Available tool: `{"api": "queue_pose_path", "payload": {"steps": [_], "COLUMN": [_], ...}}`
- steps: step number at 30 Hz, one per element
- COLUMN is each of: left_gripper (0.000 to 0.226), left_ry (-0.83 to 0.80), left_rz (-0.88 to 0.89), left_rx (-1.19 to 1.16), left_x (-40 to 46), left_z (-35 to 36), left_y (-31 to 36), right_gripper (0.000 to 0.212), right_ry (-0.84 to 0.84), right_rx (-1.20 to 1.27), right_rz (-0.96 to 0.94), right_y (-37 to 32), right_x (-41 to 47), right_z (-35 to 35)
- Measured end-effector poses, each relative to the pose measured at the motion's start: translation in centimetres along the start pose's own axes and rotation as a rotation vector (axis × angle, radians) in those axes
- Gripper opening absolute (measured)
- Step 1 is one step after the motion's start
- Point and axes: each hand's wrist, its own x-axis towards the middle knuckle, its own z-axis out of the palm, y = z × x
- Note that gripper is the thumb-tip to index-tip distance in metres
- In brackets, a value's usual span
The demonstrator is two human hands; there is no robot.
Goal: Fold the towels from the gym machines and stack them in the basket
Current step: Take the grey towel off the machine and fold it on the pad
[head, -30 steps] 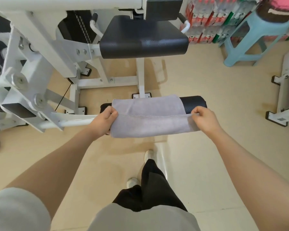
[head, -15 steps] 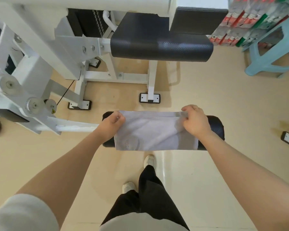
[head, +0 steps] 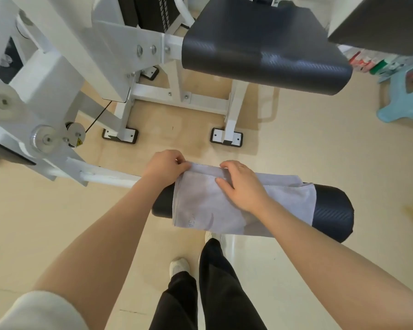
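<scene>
Two hands on one towel [head: 208,210], a pale grey cloth draped over the black roller pad [head: 332,210] of a white gym machine [head: 57,75]; judged to be mid-fold, with the stacking step not yet reached and no basket in view. Left hand [head: 163,166] pinches the towel's far left corner between thumb and curled fingers. Right hand [head: 242,184] lies on the towel near the far edge, just right of the left hand, thumb flat on the cloth; its fingers curl over the far hem, though whether they pinch it or only press it is hard to tell. Towel sits doubled along its length: an upper layer shows a loose, slightly skewed edge toward the right end, and the near edge hangs off the roller over the beige floor [head: 320,144]. Faint lettering shows near the lower left corner. Fabric looks thin, soft, lightly creased. Next move likely calls for carrying one end across to halve the length, keeping corners matched so the skewed layer squares up, since the round pad gives little flat support. Black seat pad [head: 260,44] stands well beyond.
</scene>
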Motion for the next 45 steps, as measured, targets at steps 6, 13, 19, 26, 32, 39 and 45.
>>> {"api": "queue_pose_path", "payload": {"steps": [6,13,19,26,32,39,45], "left_gripper": [0.02,0.03,0.035,0.019,0.011,0.04,0.021], "left_ry": [0.032,0.253,0.003,-0.135,-0.303,-0.376,-0.134], "left_rz": [0.057,0.293,0.367,0.129,0.03,-0.009,-0.117], "left_rx": [0.056,0.303,0.516,-0.272,-0.639,-0.949,-0.582], "left_x": [0.3,-1.5,-2.4,-5.2,-6.5,-5.7,-4.3], "left_z": [-0.4,1.9,2.3,0.1,0.0,0.1,1.0], "left_y": [-0.7,1.9,2.0,1.0,-1.6,-1.6,-1.0], "right_gripper": [0.036,0.036,0.05,0.047,0.004,0.008,0.032], "right_ry": [0.091,0.077,0.299,0.312,0.279,0.188,0.339], "right_rx": [-0.075,-0.025,-0.102,0.395,0.84,1.075,0.828], "right_rz": [-0.013,-0.032,0.137,0.43,0.505,0.394,0.617], "right_y": [1.8,1.8,6.3,9.1,10.1,9.5,9.7], "right_x": [-1.6,-2.0,-6.7,-10.1,-11.1,-10.0,-5.7], "right_z": [0.2,-1.1,-3.6,-4.9,-5.4,-8.0,-5.5]}}
